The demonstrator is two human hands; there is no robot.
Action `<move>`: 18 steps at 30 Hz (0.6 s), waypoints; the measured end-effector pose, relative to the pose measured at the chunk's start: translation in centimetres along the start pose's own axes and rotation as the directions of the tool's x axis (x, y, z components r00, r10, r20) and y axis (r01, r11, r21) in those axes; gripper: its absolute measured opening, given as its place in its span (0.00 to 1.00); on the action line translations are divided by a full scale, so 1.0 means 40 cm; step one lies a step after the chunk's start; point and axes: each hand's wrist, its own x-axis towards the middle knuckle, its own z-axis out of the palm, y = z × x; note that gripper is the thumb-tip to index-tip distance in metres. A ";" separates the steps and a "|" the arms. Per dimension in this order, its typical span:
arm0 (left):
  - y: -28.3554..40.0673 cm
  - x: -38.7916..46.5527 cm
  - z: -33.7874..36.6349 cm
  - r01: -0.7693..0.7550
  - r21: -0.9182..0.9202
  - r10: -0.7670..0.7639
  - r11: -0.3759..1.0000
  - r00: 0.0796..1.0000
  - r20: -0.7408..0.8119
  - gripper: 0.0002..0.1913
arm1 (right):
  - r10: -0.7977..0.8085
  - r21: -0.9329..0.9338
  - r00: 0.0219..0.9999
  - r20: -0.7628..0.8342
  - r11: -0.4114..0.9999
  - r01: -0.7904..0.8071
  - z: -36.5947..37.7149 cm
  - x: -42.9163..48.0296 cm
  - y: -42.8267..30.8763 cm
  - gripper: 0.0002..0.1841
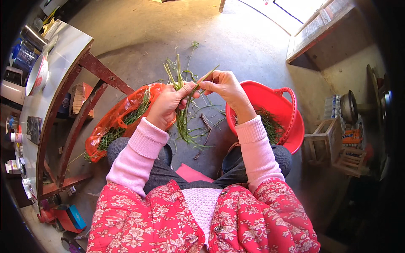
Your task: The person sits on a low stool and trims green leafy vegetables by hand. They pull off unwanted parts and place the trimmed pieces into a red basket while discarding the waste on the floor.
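My left hand (172,101) is closed around a bunch of long green plant stems (182,121), whose cut-looking ends stick up and whose leafy ends hang down. Thumb and fingers of my right hand (221,85) pinch a single green stem (208,73) at the bunch's right side. Left of my hands, a red plastic bag (104,136) lies spread on the floor with green plants (137,110) in it. Under and beside my right forearm stands a red plastic basket (286,104) with a looped handle, holding more greens (269,126).
Loose stems and a dark twig (207,126) lie on the concrete floor (142,60) between my feet. At the left stands a table (68,41) with a bowl (38,76) and a phone (34,129). Small wooden stools (326,137) and a metal pot (349,107) are at the right.
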 end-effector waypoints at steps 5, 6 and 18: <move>0.008 -0.003 0.010 -0.129 0.264 0.151 0.956 0.987 -0.064 0.08 | -0.035 -0.234 0.997 -0.067 0.972 0.019 0.000 -0.001 -0.007 0.09; 0.009 -0.004 0.010 -0.130 0.285 0.155 0.950 0.986 -0.066 0.08 | -0.036 -0.286 0.997 -0.064 0.958 0.016 -0.004 -0.006 -0.013 0.09; 0.004 -0.006 0.000 -0.141 0.273 0.162 0.952 0.985 -0.059 0.07 | 0.035 -0.054 0.978 -0.206 0.997 -0.047 -0.082 -0.016 -0.040 0.08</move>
